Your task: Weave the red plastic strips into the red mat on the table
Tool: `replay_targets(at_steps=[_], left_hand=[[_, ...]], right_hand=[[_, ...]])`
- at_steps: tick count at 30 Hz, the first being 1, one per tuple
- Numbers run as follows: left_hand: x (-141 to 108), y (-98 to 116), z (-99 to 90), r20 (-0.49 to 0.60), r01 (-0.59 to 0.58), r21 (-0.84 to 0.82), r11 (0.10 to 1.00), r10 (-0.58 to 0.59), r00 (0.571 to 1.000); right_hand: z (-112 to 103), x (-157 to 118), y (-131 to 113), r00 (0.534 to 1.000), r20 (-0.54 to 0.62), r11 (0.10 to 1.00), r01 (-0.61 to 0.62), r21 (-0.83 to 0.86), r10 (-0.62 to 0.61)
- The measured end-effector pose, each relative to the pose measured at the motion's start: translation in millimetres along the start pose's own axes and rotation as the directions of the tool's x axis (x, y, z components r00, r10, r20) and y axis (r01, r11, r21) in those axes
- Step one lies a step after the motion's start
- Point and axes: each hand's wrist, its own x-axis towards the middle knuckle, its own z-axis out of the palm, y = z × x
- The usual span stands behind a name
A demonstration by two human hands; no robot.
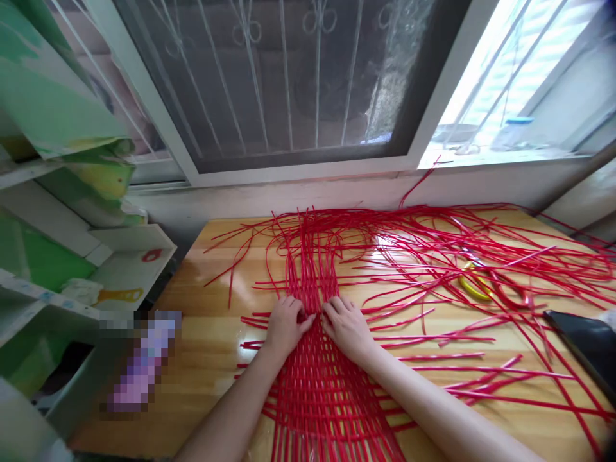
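Observation:
A woven mat of thin red strands (320, 398) lies on the wooden table in front of me. It is wide at the near edge and narrows to loose strands at the far end. My left hand (287, 326) rests on its left edge, with thumb and fingers pinched on the red strands. Across from it, my right hand (347, 326) lies on the right edge, its curled fingers gripping strands too. Only a narrow strip of weave shows between the fingertips. Cross strands stick out on both sides, and exactly which ones are held is hidden.
Loose red strands (433, 224) spread in a tangle over the table's back and right. Among them lies a tool with curved yellow and red handles (474, 285). A dark flat object (584, 353) sits at the right edge. Shelves (129, 263) stand left, a barred window (298, 83) behind.

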Motion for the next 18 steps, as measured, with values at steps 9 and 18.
replay_targets(at_steps=[9, 18], left_hand=[[5.5, 7.0, -7.4, -0.018, 0.053, 0.147, 0.988, -0.051, 0.999], [30.3, -3.4, 8.1, -0.054, 0.102, 0.146, 0.984, -0.095, 0.994]], right_hand=[[-3.9, 8.8, 8.7, 0.999, -0.031, 0.989, -0.032, 0.142, 0.037], [5.3, 40.1, 16.2, 0.989, 0.005, 0.988, -0.145, 0.044, 0.145]])
